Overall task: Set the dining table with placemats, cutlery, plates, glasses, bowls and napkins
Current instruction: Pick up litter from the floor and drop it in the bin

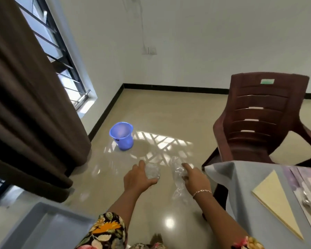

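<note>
Sleeves: your floral-print fabric, dark with orange and pink blooms, sits at the bottom edge, nearest you.
Grey tray [48, 225]: smooth moulded plastic with a raised rim, low on your left, well apart from the tabletop.
Tabletop [244, 200]: draped in a soft grey-blue cloth whose corner hangs in a fold, on your right.
Napkin [276, 200]: pale yellow, flat, folded to a triangle, lying on the tabletop cloth.
Placemat [305, 191]: glossy printed sheet beside the napkin at the tabletop's far right; blurred cutlery seems to lie on it.
Left hand [138, 178]: your grip is curled around a clear, faceted glass [152, 171], held over the floor, left of the tabletop.
Right hand [196, 178]: your grip is closed on a crinkled clear plastic wrap [177, 177], forefinger extended, just off the tabletop's corner; a thin chain bracelet [202, 192] circles the wrist.
Floor: polished beige tile with bright window reflections.
Chair [258, 119]: maroon moulded plastic with a slatted back, behind the tabletop.
Bucket [122, 136]: translucent blue, tapered, standing on the floor well beyond the tabletop.
Curtain [25, 105]: heavy brown pleats at far left.
</note>
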`<state>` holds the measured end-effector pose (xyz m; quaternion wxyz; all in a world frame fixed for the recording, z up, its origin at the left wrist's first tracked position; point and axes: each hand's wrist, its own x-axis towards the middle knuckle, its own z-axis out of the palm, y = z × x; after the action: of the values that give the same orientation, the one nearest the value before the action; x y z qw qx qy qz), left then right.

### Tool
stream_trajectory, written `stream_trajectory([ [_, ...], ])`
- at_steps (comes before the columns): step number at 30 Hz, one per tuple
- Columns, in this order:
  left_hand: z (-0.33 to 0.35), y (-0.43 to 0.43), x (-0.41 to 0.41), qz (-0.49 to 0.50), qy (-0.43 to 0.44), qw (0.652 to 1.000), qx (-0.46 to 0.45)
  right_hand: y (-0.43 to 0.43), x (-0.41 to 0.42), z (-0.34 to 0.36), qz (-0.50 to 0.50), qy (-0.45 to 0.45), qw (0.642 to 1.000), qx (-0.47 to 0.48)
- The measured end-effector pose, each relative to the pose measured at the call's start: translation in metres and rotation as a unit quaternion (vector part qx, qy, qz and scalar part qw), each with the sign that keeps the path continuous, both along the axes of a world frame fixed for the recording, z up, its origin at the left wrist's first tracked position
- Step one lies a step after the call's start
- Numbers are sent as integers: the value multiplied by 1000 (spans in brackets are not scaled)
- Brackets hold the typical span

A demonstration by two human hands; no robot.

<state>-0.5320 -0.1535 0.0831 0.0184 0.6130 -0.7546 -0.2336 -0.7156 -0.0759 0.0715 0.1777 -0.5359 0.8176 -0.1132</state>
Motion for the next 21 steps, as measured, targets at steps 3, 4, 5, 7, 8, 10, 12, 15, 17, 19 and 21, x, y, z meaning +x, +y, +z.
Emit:
stream_trajectory([
  [3, -11, -48, -20, -4, 5, 1000, -9, -50, -19, -4, 0, -12, 1000, -15],
  [4, -16, -66, -25, -3, 7, 1000, -10, -68, -26, -6, 3, -11, 1000, -13],
  [5, -20, -86, -28, 1, 9, 1000, -9, -88, -31, -10, 6, -10, 1000, -6],
  [7, -27, -128, -34, 11, 12, 1000, -6, -130, -40, -14, 21, 0, 1000, 12],
  [8, -30, -150, -36, 17, 15, 1000, -4, -152, -44, -15, 28, 5, 999, 22],
  [10, -33, -200, -39, 31, 20, 999, 3, -204, -50, -18, 43, 15, 998, 43],
  [12, -31, -249, -37, 53, 22, 998, 9, -257, -52, -16, 63, 23, 996, 57],
  [15, -29, -318, -27, 84, 14, 996, 3, -337, -48, -16, 89, 28, 994, 55],
  [17, -27, -357, -15, 121, 14, 993, 7, -382, -41, -16, 110, 26, 992, 55],
  [19, -28, -388, -2, 141, 8, 990, 8, -420, -32, -19, 132, 27, 989, 55],
  [21, -31, -417, 10, 154, -1, 988, 4, -459, -22, -23, 153, 37, 986, 54],
])
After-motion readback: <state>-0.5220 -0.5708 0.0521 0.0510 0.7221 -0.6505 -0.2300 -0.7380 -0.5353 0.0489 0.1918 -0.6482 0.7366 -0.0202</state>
